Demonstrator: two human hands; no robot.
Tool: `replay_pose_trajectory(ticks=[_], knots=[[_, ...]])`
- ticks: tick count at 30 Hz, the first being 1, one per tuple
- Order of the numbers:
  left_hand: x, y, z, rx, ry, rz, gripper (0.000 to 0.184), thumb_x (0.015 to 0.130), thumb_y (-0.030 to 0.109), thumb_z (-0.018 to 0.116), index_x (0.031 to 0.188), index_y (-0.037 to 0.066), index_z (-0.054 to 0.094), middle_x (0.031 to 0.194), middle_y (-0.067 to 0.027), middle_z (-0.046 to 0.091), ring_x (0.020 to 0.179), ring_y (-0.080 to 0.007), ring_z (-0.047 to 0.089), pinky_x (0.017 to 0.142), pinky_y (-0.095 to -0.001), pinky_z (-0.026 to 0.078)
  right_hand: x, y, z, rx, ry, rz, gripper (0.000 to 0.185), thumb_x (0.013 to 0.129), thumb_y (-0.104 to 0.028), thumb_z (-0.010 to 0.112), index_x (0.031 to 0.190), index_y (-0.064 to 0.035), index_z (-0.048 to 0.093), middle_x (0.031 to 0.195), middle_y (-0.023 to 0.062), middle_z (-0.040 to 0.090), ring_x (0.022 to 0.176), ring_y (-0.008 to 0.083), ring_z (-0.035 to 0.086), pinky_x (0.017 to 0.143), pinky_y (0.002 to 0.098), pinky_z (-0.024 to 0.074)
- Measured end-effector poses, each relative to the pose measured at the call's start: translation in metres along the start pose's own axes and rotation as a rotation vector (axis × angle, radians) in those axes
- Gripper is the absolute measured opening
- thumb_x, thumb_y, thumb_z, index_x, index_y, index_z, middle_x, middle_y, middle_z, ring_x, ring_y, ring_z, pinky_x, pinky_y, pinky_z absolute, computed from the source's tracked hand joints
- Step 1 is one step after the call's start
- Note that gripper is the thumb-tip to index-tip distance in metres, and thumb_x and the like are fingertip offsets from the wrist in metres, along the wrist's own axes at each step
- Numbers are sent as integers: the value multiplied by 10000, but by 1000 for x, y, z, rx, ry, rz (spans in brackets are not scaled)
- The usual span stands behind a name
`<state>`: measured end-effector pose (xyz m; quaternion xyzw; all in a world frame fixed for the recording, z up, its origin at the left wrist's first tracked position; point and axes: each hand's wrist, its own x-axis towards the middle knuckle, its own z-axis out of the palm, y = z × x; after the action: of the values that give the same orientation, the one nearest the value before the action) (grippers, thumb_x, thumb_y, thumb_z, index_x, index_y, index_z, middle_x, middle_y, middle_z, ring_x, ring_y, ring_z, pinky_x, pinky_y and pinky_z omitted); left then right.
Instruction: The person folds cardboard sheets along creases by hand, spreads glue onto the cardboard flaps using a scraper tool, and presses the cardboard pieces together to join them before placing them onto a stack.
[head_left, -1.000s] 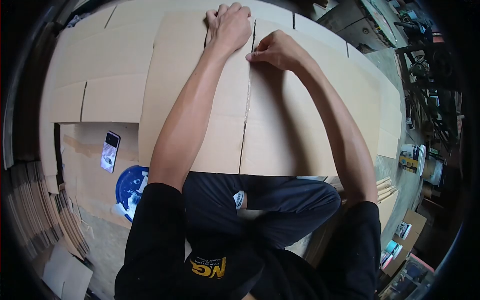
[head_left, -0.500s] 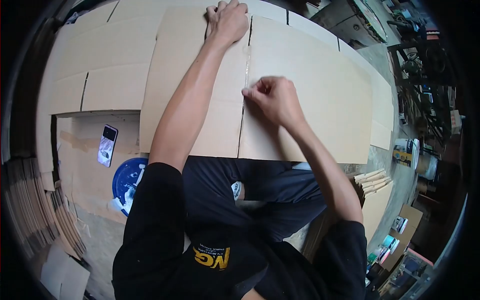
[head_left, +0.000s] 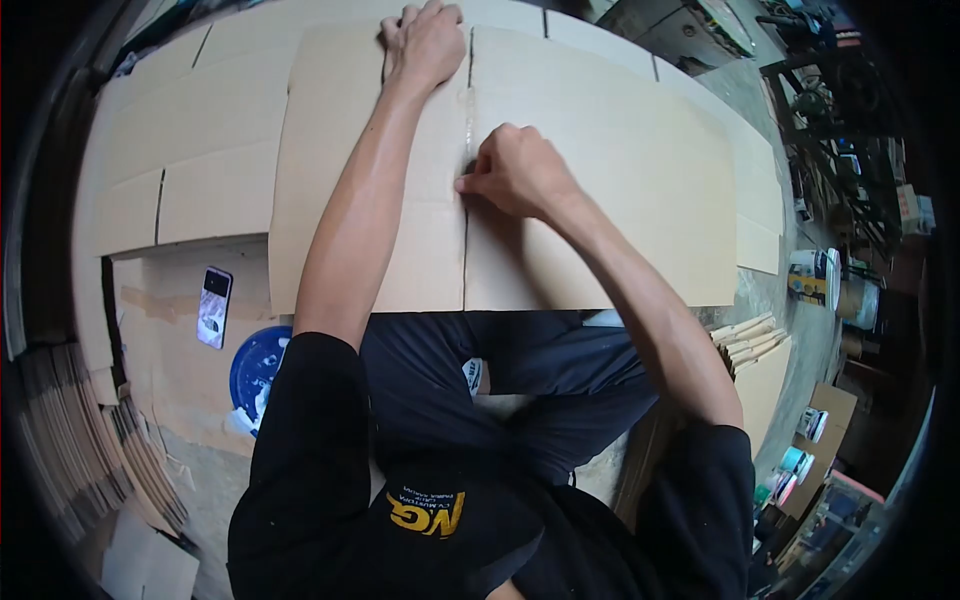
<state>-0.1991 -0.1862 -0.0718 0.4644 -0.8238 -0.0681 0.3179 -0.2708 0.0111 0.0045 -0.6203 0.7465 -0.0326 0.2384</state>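
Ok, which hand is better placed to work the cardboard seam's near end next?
Probably the right hand: its fingertips are at the cardboard seam, closer to that end, while the left hand is up by the cardboard's far edge.

We cannot tell whether the right hand, in the middle of the frame, grips anything: its palm is hidden. The palm of the left hand, top centre, is hidden too. At left, a sleeve covers part of the blue tub. We find the small print, lower centre, too tiny to read.
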Motion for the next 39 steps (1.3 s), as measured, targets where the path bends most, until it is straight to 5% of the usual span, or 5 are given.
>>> replay_pose_trajectory(ticks=[5, 13, 25, 32, 39], knots=[[3, 1, -4, -31, -7, -7, 302, 942, 190, 474, 1118, 152, 717, 1214, -70, 679, 1169, -309, 577, 1031, -502, 336, 7, 19, -17, 273, -83, -116, 280, 810, -273, 812, 820, 5, 775, 762, 202, 729, 691, 306, 721, 714, 387, 575], [2, 2, -6, -15, -37, -19, 308, 923, 177, 482, 1112, 153, 725, 1202, -69, 683, 1149, -291, 586, 1022, -494, 345, 90, 28, -7, 61, 538, -144, 276, 821, -261, 777, 829, 14, 756, 730, 217, 698, 694, 381, 695, 699, 436, 564], [3, -2, -2, -26, -44, -17, 313, 927, 204, 489, 1130, 162, 723, 1212, -64, 681, 1176, -295, 579, 1040, -494, 335, -102, 41, 41, 262, 569, -298, 208, 843, -126, 765, 740, 4, 638, 700, 113, 594, 650, 247, 579, 596, 351, 445], [6, -10, 2, -13, -30, 8, 292, 935, 247, 508, 1120, 172, 721, 1203, -69, 681, 1201, -293, 573, 1035, -520, 336, -294, 236, 68, 477, 1212, 596, 423, 1041, -231, 603, 710, -10, 460, 670, -63, 348, 656, 71, 319, 562, 272, 280], [7, -13, -4, 3, -41, 39, 306, 921, 224, 526, 1149, 168, 723, 1201, -87, 671, 1197, -308, 567, 1076, -513, 327, -475, 312, 355, 200, 785, 1293, 372, 898, -273, 716, 782, -24, 466, 710, 169, 520, 673, 378, 493, 670, 484, 407]])
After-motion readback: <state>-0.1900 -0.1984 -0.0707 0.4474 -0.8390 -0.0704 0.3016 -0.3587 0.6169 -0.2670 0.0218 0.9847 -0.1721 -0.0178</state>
